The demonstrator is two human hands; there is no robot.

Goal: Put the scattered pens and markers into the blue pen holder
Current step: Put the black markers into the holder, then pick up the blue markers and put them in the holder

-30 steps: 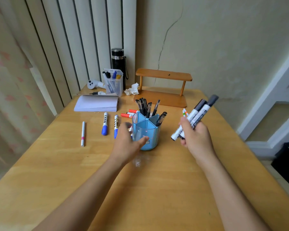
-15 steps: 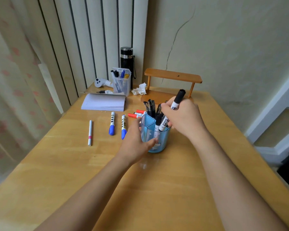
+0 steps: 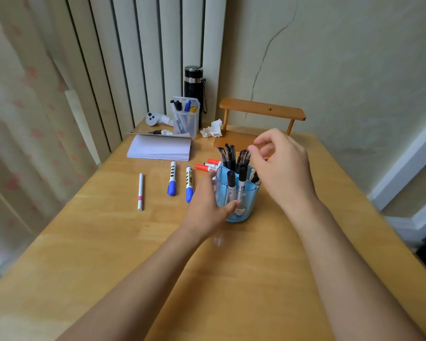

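- Furthest left on the wooden table (image 3: 108,242), a thin white pen with a pink band (image 3: 140,191) lies flat, not yet collected and well apart from either hand.
- Next along, two blue-capped markers (image 3: 172,178) lie side by side, also waiting; the nearer of them lies just beside the left hand.
- Behind them, a few red-capped markers (image 3: 205,167) rest on the table close against the far left side of the holder, still to be picked up.
- The left hand (image 3: 207,207) wraps the side of the blue pen holder (image 3: 241,205), thumb across its front wall, steadying it on the table.
- The holder itself stands upright mid-table and already carries a bunch of black pens at the back and two black-capped markers (image 3: 241,180) standing in the front compartments.
- The right hand (image 3: 280,168) hovers just above and to the right of the holder, fingers loosely curled and spread with nothing between them; it looks to me empty.
- By my reckoning the job is well past halfway, with the loose ones on the left remaining.
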